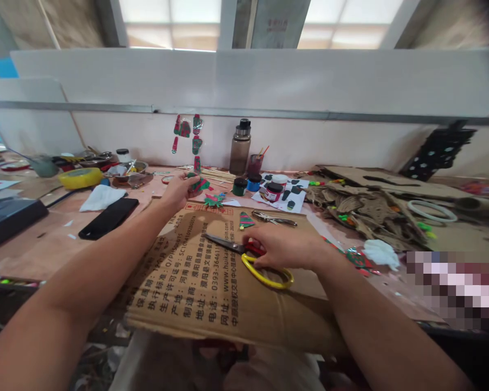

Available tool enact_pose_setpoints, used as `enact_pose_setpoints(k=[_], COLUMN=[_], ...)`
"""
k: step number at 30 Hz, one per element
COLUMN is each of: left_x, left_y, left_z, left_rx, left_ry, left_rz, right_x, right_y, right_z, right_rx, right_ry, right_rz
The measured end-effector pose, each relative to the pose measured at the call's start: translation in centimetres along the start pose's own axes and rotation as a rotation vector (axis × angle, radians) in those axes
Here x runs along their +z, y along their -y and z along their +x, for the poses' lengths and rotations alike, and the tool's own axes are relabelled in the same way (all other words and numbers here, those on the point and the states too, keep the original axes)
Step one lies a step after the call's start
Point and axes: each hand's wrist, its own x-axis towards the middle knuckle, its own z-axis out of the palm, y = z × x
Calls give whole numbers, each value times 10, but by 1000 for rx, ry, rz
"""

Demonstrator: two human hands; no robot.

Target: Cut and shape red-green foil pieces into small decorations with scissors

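Observation:
My left hand (177, 191) is closed on a small green-and-red painted piece (199, 184) above the far edge of the cardboard. Over the middle of that printed cardboard (179, 260), my right hand (283, 247) is closed on scissors (267, 277) with yellow and red handles, their blades pointing left. The fingers partly hide the red handle. Just beyond the right hand lies a striped green-and-red piece (246, 220), with metal pliers-like tool (274, 218) beside it. A jagged green-and-red piece (214, 200) rests close to the left hand.
Paint jars (274, 191) and a bottle (240, 149) stand at the back. Painted pieces (196, 145) are stuck on the wall. A black phone (108, 218) and yellow tape roll (80, 178) lie left; cardboard scraps (354, 209) pile up right.

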Motion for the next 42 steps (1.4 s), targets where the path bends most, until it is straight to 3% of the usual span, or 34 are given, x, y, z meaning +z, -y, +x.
enact_pose_setpoints(k=[5,10,15,18,21,28,33,42], left_x=[-8,-12,1,14,29,63,83,101], left_y=[3,-1,-4,-6,-7,5,11,18], left_z=[13,15,0,-13,-26,-50,-51,-54], left_rx=[10,-12,-18,54,113,43,116,51], left_ry=[-108,-131,-82,-50,-6,196,231,359], left_rz=[-81,-128,-124,-129,-182,-160,-107,-206], right_x=[2,-5,-1,1,1,4,4,-6], right_y=[17,14,2,-4,-11,-23,-22,-21], right_z=[4,7,15,22,29,37,38,34], right_rx=[-18,-37,-3,42,10,9,19,27], right_ry=[-69,-111,-550,-694,-800,-822,-797,-866], right_rz=[-3,198,570,864,995,1069,1127,1143])
